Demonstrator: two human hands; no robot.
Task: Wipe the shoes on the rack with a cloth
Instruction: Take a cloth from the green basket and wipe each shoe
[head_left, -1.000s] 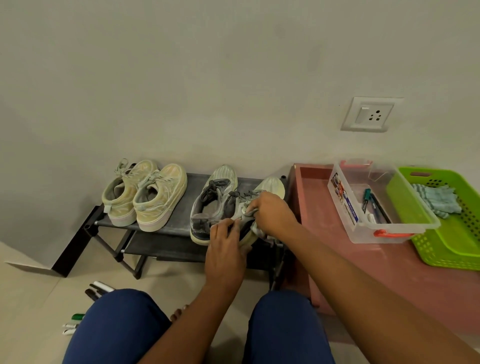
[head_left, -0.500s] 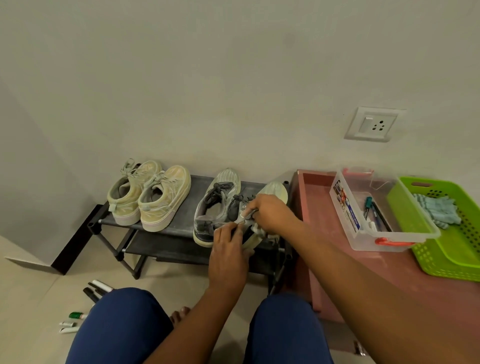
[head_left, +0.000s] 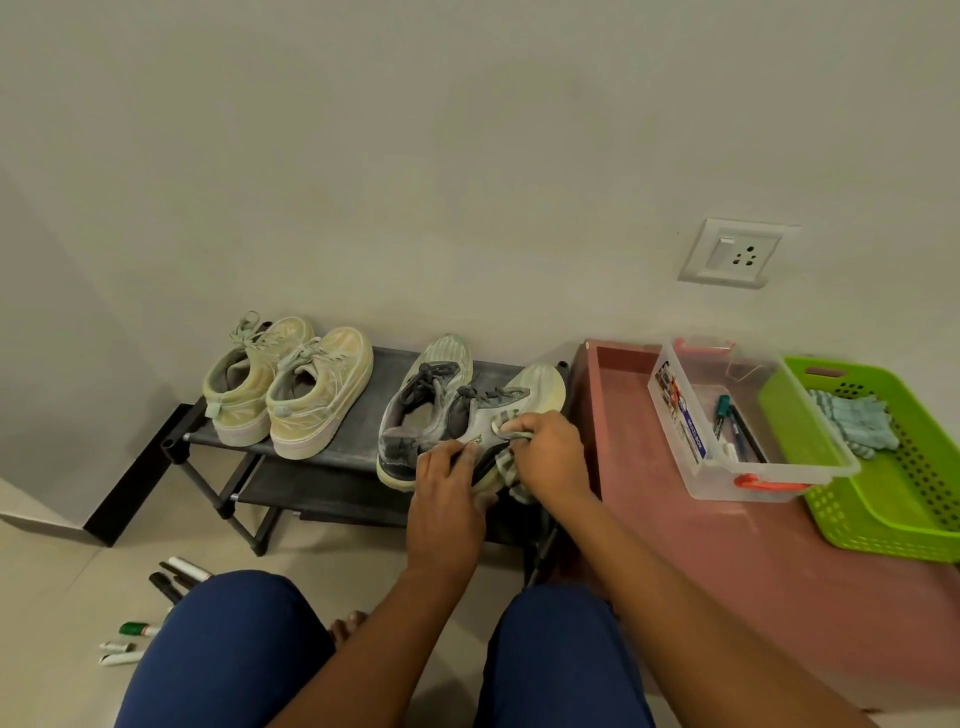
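wiping the right-hand grey sneaker (head_left: 498, 410) at the right end of the shoe rack (head_left: 363, 447), the right hand (head_left: 548, 457) holds a bunched striped cloth (head_left: 506, 465) against its side while the left hand (head_left: 447, 488) steadies its heel with fingers laid over it; next the cloth probably needs working toward the toe.

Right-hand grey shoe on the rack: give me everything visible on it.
The grey shoe is a worn lace-up sneaker with dark laces, a pale toe and a pale sole. It sits on the rack's top shelf, toe toward the wall, beside its pair. The left hand rests on its heel end; the right hand presses a cloth against its side.
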